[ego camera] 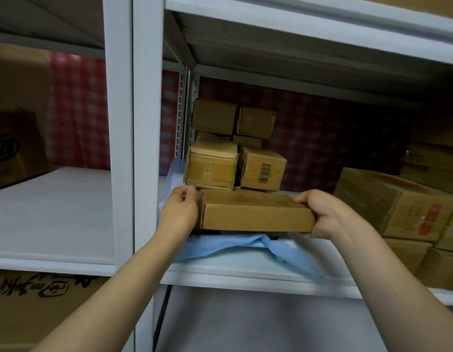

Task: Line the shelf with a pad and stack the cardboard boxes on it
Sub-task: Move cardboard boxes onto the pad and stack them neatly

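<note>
flat box (255, 212) (long axis left-right), both hands gripping ends

A flat box (255, 212) lies on the pad (220, 246) before the stacked boxes (233, 148); a big carton (398, 201) sits right.

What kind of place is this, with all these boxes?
Likely a storeroom or stockroom: white metal shelving, small cardboard boxes stacked on a blue pad, one with a barcode label, and larger printed cartons at the right.

Unreadable barcode (264, 173) on stacked box (253, 162)
</note>
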The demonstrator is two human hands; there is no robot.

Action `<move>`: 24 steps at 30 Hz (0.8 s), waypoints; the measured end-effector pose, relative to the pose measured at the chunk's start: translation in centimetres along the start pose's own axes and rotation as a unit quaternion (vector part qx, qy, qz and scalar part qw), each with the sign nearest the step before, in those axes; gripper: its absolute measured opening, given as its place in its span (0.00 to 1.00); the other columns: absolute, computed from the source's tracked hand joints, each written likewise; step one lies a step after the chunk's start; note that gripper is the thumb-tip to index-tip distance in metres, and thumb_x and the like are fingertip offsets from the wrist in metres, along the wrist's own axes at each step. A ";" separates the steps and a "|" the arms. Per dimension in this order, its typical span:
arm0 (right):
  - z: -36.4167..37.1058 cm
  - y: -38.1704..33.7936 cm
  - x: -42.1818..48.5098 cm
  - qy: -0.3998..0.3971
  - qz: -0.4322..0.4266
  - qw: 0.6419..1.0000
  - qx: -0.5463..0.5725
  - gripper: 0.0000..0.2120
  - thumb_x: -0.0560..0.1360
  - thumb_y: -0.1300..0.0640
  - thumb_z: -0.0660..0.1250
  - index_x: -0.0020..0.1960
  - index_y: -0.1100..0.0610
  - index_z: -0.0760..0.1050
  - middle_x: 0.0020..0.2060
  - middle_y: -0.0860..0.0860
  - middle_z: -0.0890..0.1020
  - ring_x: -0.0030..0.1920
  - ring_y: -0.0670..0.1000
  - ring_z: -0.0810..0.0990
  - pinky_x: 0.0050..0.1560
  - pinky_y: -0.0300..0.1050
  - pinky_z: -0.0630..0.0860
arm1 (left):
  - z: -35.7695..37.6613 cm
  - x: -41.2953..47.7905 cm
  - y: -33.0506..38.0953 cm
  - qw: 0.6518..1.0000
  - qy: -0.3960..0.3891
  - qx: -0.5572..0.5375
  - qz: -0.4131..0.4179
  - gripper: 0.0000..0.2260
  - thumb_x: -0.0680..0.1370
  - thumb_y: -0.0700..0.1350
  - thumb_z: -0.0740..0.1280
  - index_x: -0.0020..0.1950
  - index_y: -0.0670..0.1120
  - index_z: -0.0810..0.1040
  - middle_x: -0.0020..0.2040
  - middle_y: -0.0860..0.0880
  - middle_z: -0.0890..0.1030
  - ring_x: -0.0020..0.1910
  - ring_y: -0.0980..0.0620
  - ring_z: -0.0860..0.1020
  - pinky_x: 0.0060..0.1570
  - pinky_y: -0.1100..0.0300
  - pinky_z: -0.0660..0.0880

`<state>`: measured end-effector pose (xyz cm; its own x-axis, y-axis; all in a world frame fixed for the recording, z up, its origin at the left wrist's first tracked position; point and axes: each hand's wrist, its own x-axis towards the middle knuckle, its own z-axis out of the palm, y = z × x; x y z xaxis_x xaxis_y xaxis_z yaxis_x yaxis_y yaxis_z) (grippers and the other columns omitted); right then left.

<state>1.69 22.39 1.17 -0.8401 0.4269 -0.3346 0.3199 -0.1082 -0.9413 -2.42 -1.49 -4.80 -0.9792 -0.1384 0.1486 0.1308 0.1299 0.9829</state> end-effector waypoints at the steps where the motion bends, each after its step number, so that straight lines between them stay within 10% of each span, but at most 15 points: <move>1: 0.3 -0.2 0.2 0.003 0.003 1.000 0.001 0.05 0.78 0.59 0.61 0.53 0.57 0.71 0.48 0.59 0.80 0.53 0.58 0.80 0.59 0.56 0.76 | 0.0 -0.1 0.2 1.000 0.001 -0.022 -0.003 0.11 0.84 0.56 0.55 0.58 0.54 0.73 0.58 0.48 0.78 0.54 0.50 0.77 0.57 0.54 0.73; 5: 1.7 -0.5 0.7 -0.007 0.013 1.000 0.002 0.07 0.78 0.60 0.59 0.56 0.57 0.72 0.45 0.58 0.81 0.47 0.57 0.81 0.51 0.54 0.78 | 0.3 -0.5 0.9 0.998 -0.018 -0.058 -0.016 0.26 0.80 0.68 0.49 0.66 0.55 0.73 0.62 0.50 0.77 0.64 0.46 0.74 0.67 0.43 0.69; 18: 1.4 0.4 2.8 -0.063 0.006 0.998 -0.010 0.07 0.80 0.59 0.60 0.57 0.59 0.72 0.53 0.63 0.81 0.50 0.62 0.81 0.53 0.64 0.77 | 1.4 6.1 6.9 0.993 -0.012 -0.069 -0.092 0.32 0.78 0.61 0.63 0.76 0.43 0.64 0.72 0.44 0.71 0.69 0.41 0.72 0.69 0.46 0.69; 24: 1.0 0.2 3.4 -0.087 -0.009 0.996 0.001 0.13 0.80 0.60 0.57 0.63 0.57 0.73 0.53 0.62 0.81 0.47 0.62 0.81 0.45 0.62 0.78 | 2.6 7.2 8.4 0.986 -0.064 -0.085 -0.131 0.28 0.75 0.62 0.68 0.66 0.45 0.70 0.56 0.44 0.76 0.55 0.43 0.76 0.62 0.47 0.73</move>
<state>-1.55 22.95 -0.25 -0.9088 0.2676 -0.3202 0.3033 -0.1033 -0.9473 -8.75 1.18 4.22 -0.9931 -0.0189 -0.1161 -0.1147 -0.0613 0.9915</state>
